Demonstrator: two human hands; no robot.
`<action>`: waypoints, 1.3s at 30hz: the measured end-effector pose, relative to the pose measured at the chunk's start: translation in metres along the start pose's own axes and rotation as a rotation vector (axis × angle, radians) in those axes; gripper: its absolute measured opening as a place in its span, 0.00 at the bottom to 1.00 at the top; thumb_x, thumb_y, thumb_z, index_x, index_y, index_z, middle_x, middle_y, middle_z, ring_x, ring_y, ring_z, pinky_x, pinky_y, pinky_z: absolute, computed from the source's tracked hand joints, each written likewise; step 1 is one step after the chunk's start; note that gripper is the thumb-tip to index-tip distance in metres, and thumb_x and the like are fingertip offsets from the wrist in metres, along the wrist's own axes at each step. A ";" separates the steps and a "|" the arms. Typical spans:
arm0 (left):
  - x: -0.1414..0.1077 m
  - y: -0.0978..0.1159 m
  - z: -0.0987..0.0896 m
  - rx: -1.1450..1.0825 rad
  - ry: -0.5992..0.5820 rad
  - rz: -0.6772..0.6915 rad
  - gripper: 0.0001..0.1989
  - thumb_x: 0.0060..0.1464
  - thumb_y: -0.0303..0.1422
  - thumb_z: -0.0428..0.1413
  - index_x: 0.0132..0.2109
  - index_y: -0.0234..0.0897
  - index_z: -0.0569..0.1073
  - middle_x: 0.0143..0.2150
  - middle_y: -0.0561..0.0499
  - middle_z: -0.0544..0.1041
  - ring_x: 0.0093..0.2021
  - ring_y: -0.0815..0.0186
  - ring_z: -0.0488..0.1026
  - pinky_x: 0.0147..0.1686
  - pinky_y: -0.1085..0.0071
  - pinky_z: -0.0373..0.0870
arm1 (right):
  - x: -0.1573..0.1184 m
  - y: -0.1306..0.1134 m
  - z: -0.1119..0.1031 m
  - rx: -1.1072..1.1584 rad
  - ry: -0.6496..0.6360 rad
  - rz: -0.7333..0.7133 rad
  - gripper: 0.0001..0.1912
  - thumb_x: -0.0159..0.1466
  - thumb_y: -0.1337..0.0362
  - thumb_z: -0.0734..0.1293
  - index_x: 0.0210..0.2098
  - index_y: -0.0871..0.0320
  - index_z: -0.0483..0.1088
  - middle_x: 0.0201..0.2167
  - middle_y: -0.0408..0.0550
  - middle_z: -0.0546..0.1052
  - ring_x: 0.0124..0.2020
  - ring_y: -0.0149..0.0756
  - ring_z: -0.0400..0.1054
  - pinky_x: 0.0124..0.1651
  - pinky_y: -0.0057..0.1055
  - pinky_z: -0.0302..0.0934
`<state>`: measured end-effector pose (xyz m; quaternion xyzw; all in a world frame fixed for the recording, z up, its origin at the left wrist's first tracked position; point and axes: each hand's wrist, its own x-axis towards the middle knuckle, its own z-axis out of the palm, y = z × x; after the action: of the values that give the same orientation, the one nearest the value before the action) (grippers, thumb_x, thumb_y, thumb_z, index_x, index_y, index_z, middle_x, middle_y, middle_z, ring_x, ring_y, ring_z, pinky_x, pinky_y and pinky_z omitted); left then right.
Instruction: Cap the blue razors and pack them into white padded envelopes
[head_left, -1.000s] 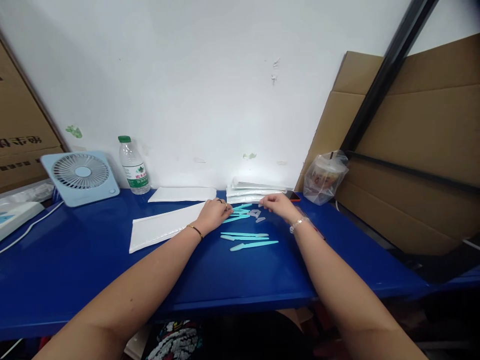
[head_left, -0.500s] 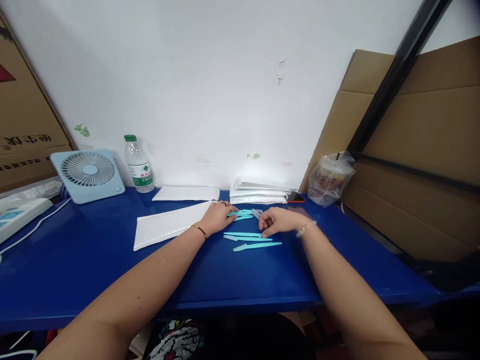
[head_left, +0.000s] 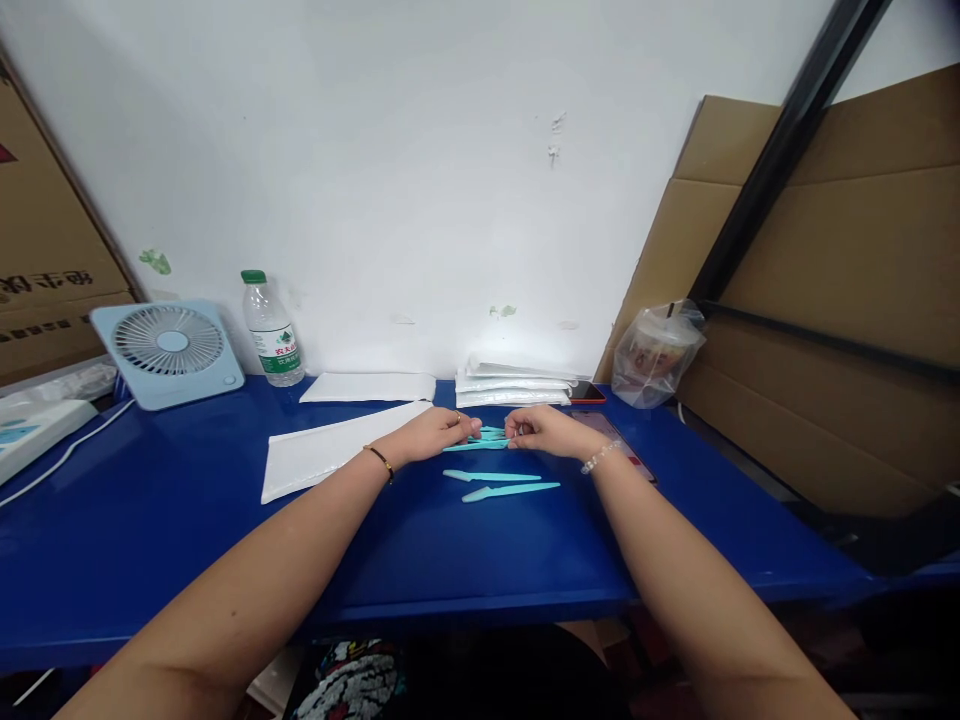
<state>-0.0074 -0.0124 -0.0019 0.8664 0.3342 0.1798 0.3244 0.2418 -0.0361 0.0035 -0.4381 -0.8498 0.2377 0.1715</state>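
Several turquoise eyebrow razors (head_left: 489, 434) lie bunched between my two hands. My left hand (head_left: 437, 432) is closed around the left ends of the bunch, its thumb against them. From the other side, my right hand (head_left: 546, 432) pinches the right end of a razor (head_left: 474, 447) along the near side of the bunch. Nearer to me, two more eyebrow razors (head_left: 499, 477) (head_left: 510, 491) lie apart on the blue table (head_left: 465, 560). Under my left wrist is a white padded envelope (head_left: 307, 460).
Behind my hands are a stack of white envelopes (head_left: 514, 390) and another flat envelope (head_left: 367, 387). A phone (head_left: 587, 393) lies beside the stack; a second phone (head_left: 643, 465) is partly under my right wrist. A fan (head_left: 172, 345), water bottle (head_left: 275, 335) and bagged cup (head_left: 658, 355) stand further out.
My right hand has brought one loose razor away from me, up against the bunch. The fingers of my left hand have gone from resting on the bunch to gripping it.
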 end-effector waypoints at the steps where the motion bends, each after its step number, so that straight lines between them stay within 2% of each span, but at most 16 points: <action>1: -0.001 0.000 0.000 -0.015 -0.051 -0.009 0.27 0.55 0.54 0.45 0.41 0.36 0.76 0.32 0.50 0.76 0.32 0.66 0.70 0.32 0.74 0.63 | 0.000 0.000 0.000 -0.001 0.019 0.000 0.09 0.56 0.60 0.66 0.31 0.60 0.70 0.23 0.41 0.68 0.24 0.28 0.58 0.27 0.24 0.51; 4: 0.001 -0.003 -0.002 0.037 -0.105 -0.019 0.22 0.49 0.50 0.53 0.40 0.36 0.76 0.29 0.52 0.76 0.28 0.68 0.68 0.27 0.75 0.60 | 0.001 0.000 0.000 0.001 0.057 0.010 0.09 0.55 0.60 0.67 0.31 0.60 0.71 0.23 0.41 0.69 0.24 0.28 0.59 0.27 0.24 0.52; 6: 0.003 -0.005 -0.003 0.151 -0.031 -0.019 0.18 0.49 0.46 0.54 0.38 0.37 0.77 0.27 0.53 0.75 0.26 0.69 0.67 0.25 0.75 0.58 | 0.001 0.003 -0.001 0.019 0.062 0.020 0.08 0.55 0.61 0.67 0.31 0.60 0.72 0.23 0.42 0.71 0.24 0.29 0.61 0.27 0.24 0.53; 9: 0.004 -0.007 -0.006 0.316 0.094 -0.016 0.15 0.51 0.42 0.52 0.35 0.38 0.78 0.30 0.51 0.77 0.29 0.67 0.69 0.27 0.74 0.59 | 0.002 0.014 -0.001 0.050 0.092 0.058 0.07 0.55 0.63 0.66 0.31 0.60 0.71 0.24 0.43 0.73 0.25 0.29 0.64 0.29 0.24 0.55; 14: 0.003 -0.016 -0.009 0.438 0.184 -0.032 0.13 0.51 0.39 0.52 0.37 0.40 0.78 0.38 0.50 0.77 0.37 0.64 0.72 0.34 0.72 0.64 | 0.001 0.028 -0.005 0.001 0.168 0.130 0.06 0.54 0.65 0.67 0.30 0.61 0.72 0.24 0.43 0.73 0.24 0.29 0.64 0.28 0.24 0.55; 17: 0.004 -0.019 -0.007 0.449 0.239 -0.006 0.14 0.51 0.39 0.52 0.42 0.41 0.76 0.40 0.50 0.76 0.38 0.63 0.72 0.37 0.71 0.65 | 0.003 0.011 0.002 -0.059 0.203 0.039 0.05 0.56 0.64 0.66 0.30 0.60 0.72 0.27 0.44 0.73 0.25 0.28 0.62 0.29 0.24 0.55; 21: 0.005 -0.016 -0.003 0.418 0.263 0.022 0.14 0.53 0.38 0.50 0.42 0.40 0.76 0.39 0.50 0.75 0.38 0.64 0.71 0.38 0.71 0.66 | 0.009 -0.036 0.030 -0.112 0.054 -0.130 0.09 0.59 0.59 0.66 0.32 0.59 0.72 0.29 0.45 0.72 0.28 0.29 0.63 0.30 0.25 0.54; 24: 0.006 -0.016 -0.002 0.351 0.262 0.022 0.14 0.52 0.37 0.50 0.41 0.39 0.76 0.39 0.49 0.75 0.37 0.64 0.71 0.37 0.71 0.66 | 0.015 -0.060 0.053 -0.246 -0.016 -0.158 0.09 0.57 0.59 0.68 0.31 0.59 0.70 0.31 0.46 0.72 0.28 0.31 0.62 0.28 0.26 0.50; 27: 0.008 -0.017 -0.002 0.247 0.278 -0.012 0.15 0.53 0.40 0.50 0.41 0.38 0.76 0.39 0.48 0.75 0.36 0.64 0.70 0.35 0.71 0.66 | 0.017 -0.063 0.059 -0.351 -0.002 -0.125 0.04 0.55 0.64 0.67 0.29 0.59 0.69 0.28 0.46 0.72 0.27 0.32 0.62 0.27 0.26 0.48; 30: 0.008 -0.012 -0.003 0.107 0.278 -0.020 0.20 0.55 0.46 0.47 0.41 0.38 0.76 0.41 0.49 0.75 0.38 0.64 0.69 0.37 0.71 0.65 | 0.014 -0.057 0.049 -0.366 0.115 -0.077 0.03 0.53 0.70 0.65 0.29 0.59 0.68 0.24 0.46 0.72 0.25 0.31 0.62 0.28 0.27 0.50; 32: 0.007 -0.005 -0.002 -0.014 0.244 -0.022 0.25 0.57 0.49 0.43 0.42 0.37 0.75 0.39 0.49 0.76 0.36 0.65 0.69 0.36 0.71 0.65 | 0.012 -0.054 0.039 -0.229 0.248 -0.070 0.04 0.53 0.70 0.64 0.30 0.58 0.68 0.24 0.44 0.72 0.24 0.30 0.63 0.29 0.26 0.53; 36: 0.005 0.008 0.003 -0.214 0.169 -0.009 0.31 0.59 0.52 0.35 0.43 0.34 0.74 0.31 0.49 0.74 0.28 0.69 0.66 0.30 0.72 0.62 | 0.010 -0.048 0.025 0.360 0.510 -0.029 0.11 0.56 0.62 0.64 0.39 0.57 0.66 0.26 0.42 0.70 0.22 0.28 0.66 0.25 0.25 0.58; 39: 0.006 0.011 0.009 -0.233 0.076 0.057 0.26 0.56 0.53 0.44 0.38 0.34 0.73 0.29 0.53 0.71 0.26 0.71 0.62 0.27 0.74 0.59 | 0.013 -0.041 0.022 0.711 0.545 -0.018 0.14 0.56 0.57 0.66 0.39 0.58 0.67 0.27 0.42 0.69 0.23 0.31 0.70 0.24 0.26 0.61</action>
<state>0.0064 -0.0182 -0.0003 0.8245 0.2982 0.2596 0.4049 0.1962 -0.0517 0.0092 -0.3910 -0.6428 0.3896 0.5312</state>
